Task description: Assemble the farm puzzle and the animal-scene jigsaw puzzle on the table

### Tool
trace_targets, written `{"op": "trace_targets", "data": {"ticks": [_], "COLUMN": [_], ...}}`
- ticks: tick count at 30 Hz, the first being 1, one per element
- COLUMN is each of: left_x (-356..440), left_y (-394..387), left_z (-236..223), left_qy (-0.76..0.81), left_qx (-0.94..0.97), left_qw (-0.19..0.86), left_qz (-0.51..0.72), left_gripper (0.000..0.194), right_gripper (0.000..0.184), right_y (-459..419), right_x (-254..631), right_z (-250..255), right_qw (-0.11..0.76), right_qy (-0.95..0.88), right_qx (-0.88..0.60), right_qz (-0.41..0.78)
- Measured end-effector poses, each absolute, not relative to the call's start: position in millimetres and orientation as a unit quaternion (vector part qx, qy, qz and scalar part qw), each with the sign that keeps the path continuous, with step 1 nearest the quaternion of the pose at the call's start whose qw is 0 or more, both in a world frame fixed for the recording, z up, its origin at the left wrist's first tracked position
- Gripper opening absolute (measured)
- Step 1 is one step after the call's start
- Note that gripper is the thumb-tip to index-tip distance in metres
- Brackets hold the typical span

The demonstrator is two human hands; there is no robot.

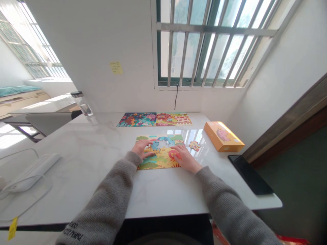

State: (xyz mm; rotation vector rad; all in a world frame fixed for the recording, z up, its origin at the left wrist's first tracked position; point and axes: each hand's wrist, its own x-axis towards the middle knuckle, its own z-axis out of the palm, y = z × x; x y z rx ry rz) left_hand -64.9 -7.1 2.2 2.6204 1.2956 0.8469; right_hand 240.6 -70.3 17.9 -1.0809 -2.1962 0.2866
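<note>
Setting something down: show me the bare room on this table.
Bare marble on the table runs left of the puzzle and along the front edge below it. Crowded: right of the puzzle, by the loose piece and orange box.

Sleeve lettering [74, 231] and sticky note [116, 67] unreadable

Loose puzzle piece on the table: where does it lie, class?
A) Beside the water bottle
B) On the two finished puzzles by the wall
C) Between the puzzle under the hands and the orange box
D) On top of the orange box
C. The loose puzzle piece lies on the marble table, right of the part-built jigsaw puzzle and short of the orange box, touching neither.
</note>
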Motion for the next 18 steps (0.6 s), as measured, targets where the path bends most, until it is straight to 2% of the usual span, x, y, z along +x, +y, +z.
{"op": "trace_targets", "data": {"ticks": [7,13,18], "left_x": [-32,-20,-18], "left_y": [-26,-37,-35], "left_z": [4,7,4], "left_qy": [0.381,0.361,0.342], "left_qx": [0.879,0.882,0.886], "left_qw": [0.083,0.109,0.135], "left_qz": [0.274,0.281,0.283], "left_gripper": [0.04,0.035,0.031], "right_gripper": [0.043,0.036,0.039], "right_y": [-73,-69,-67], "right_x": [229,229,232], "right_z": [17,12,13], "right_qw": [0.349,0.351,0.358], "right_qy": [-0.849,-0.858,-0.851], "right_qx": [-0.38,-0.352,-0.356], "right_qz": [0.117,0.127,0.148]}}
